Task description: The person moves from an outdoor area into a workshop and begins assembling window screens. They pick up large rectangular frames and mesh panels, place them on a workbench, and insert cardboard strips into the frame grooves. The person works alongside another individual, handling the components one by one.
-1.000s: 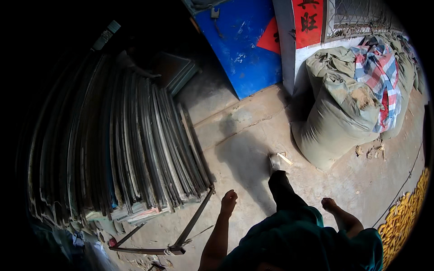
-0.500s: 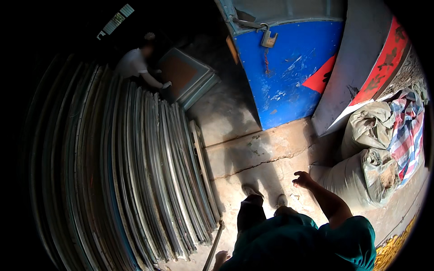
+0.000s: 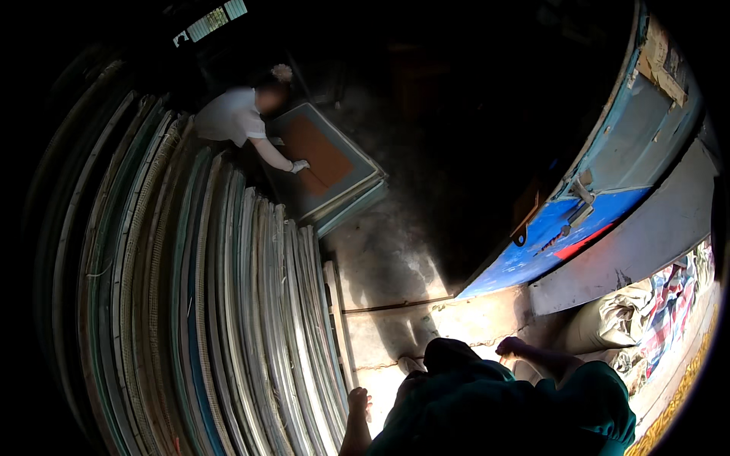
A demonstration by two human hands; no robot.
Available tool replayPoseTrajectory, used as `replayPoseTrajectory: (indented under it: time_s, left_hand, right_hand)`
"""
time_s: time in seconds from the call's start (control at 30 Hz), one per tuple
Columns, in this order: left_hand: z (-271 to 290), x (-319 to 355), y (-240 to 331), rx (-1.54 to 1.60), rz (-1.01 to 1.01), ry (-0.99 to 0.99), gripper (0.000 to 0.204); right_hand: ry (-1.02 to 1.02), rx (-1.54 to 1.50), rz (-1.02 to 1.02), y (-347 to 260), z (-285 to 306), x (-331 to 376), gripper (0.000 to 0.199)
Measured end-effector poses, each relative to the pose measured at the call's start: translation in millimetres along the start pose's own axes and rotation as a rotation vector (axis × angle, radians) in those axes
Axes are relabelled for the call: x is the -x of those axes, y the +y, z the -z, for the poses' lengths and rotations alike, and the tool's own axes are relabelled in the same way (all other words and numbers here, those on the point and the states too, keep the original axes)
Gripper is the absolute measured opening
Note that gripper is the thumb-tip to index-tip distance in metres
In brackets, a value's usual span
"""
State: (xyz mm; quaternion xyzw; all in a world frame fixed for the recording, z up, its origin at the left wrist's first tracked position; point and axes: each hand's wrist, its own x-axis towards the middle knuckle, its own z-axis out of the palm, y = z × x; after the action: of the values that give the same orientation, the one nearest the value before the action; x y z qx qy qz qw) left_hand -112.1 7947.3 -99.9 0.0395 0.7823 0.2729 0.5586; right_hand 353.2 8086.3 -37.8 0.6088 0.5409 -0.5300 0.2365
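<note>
My left hand [image 3: 359,400] hangs beside the near end of the upright stack of framed screens [image 3: 255,296], with its fingers loosely bent and a little apart. Nothing shows in it. On my other side, my right hand [image 3: 511,347] is held out from my body in shadow, its fingers curled in and nothing visible in them. It is nearest to the pale floor and the stuffed sack [image 3: 612,319] at the right. Neither hand touches anything that I can see.
Ahead, a person [image 3: 236,118] with white gloves leans over a flat pile of framed panels, the top one with a brown centre [image 3: 315,148]. A blue metal door [image 3: 525,247] with a padlock stands at the right. A grey barrier [image 3: 616,262] crosses below it.
My view has moved forward toward the dark doorway; the door shifts right and turns edge-on. My left hand has come up into view, while my right hand's fingers have curled in.
</note>
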Motion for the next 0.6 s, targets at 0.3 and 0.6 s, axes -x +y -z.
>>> replayPoseTrajectory:
  time_s: [0.3, 0.6]
  left_hand:
    - [-20, -141, 208, -0.279, -0.359, -0.021, 0.031]
    - [8, -209, 317, -0.546, 0.092, -0.140, 0.018]
  right_hand:
    - [0.330, -0.066, 0.027, -56, 79, -120, 0.045]
    - [0.518, -0.364, 0.062, -147, 144, -218, 0.044]
